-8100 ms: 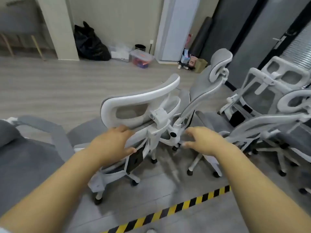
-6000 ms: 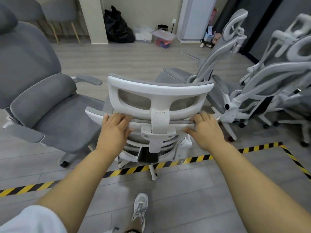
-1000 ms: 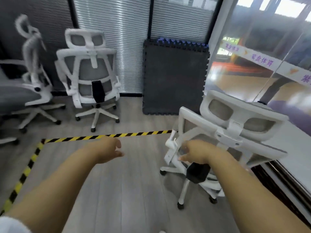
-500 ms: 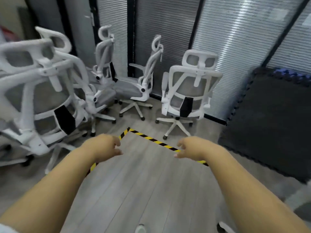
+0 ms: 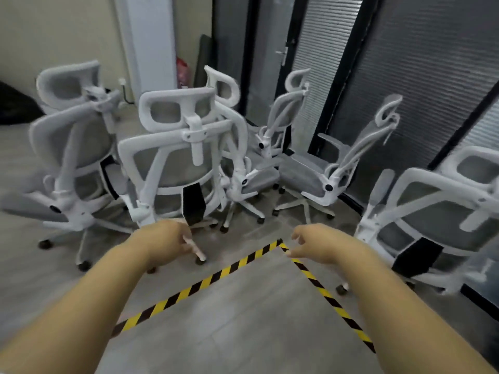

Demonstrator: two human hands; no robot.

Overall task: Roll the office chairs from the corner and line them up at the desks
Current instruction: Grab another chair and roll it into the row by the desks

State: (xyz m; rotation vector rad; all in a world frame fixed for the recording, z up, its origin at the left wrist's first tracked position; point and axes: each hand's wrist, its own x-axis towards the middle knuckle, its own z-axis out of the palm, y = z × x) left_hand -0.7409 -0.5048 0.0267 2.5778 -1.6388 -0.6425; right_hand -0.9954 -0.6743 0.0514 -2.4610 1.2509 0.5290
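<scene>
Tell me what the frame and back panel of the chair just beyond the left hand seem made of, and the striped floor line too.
The frame looks like moulded white plastic: smooth, slightly glossy, rounded one-piece edges. The back panel seems grey mesh fabric, matte and faintly see-through. The striped floor line is probably adhesive tape: flat, yellow-and-black.

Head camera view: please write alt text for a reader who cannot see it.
The left hand and right hand reach forward, holding nothing, toward a cluster of white and grey office chairs crowded in a corner. Yellow and black tape marks an angle on the floor below the hands.
</scene>
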